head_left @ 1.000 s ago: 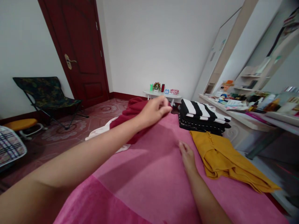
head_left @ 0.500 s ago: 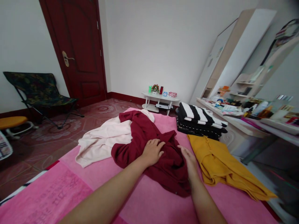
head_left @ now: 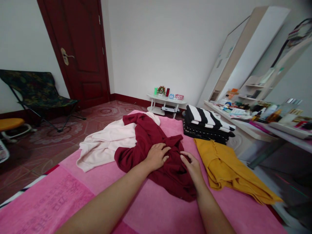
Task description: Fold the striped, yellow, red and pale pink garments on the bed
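A dark red garment lies crumpled on a pink bedspread. My left hand rests flat on its middle with the fingers stretched out. On the garment's right part is my right hand, thumb and fingers apart and touching the cloth. A pale pink garment is spread loosely to the left, partly under the red one. Right of my right hand lies a mustard yellow garment, roughly folded.
A folded stack of black and black-and-white striped clothes sits at the bed's far right. Beside it stands a dressing table crowded with bottles. A low white table is beyond the bed, and a camouflage folding chair at left.
My right hand has moved left and inward onto the red garment, its fingers now more bent. My left hand stays on the cloth. The view has shifted slightly.
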`<state>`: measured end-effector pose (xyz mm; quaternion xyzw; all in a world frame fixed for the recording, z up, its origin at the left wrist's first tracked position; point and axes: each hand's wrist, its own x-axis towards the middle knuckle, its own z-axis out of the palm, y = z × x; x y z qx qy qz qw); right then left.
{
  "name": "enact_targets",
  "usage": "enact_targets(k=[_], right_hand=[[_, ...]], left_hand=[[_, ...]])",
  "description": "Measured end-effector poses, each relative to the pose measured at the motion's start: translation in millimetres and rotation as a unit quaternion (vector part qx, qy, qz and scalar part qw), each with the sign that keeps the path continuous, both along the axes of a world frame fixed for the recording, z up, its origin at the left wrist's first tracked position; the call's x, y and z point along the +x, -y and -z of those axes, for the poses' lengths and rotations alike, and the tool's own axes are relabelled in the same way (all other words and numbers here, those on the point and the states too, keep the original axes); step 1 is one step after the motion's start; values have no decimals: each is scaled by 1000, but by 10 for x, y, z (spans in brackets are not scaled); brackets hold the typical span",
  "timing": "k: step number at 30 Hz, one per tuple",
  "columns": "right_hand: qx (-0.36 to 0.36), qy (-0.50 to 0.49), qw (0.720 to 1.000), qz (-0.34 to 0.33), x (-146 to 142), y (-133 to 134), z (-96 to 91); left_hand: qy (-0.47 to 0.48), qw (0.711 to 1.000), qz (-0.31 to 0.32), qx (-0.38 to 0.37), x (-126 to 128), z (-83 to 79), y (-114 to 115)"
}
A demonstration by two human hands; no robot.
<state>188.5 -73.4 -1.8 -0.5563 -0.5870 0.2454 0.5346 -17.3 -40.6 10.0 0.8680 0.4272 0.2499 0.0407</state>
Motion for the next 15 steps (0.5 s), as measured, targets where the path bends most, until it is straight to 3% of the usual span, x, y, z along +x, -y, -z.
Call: enact_targets(k=[4, 9, 12, 15], right_hand=[[-6, 2, 1000, -4, 4, 0, 9], [-10, -4, 1000, -4, -3, 19, 0], [-17, -3, 1000, -5, -12, 27, -6], [-15, 43, 999, -9, -18, 12, 15]], left_hand=[[-1, 1000, -17, 6, 26, -23, 38], [-7, 979, -196, 46, -194, -183, -57], [-15, 952, -305, 12, -481, -254, -202], [-21, 946, -322, -36, -685, -242, -302]])
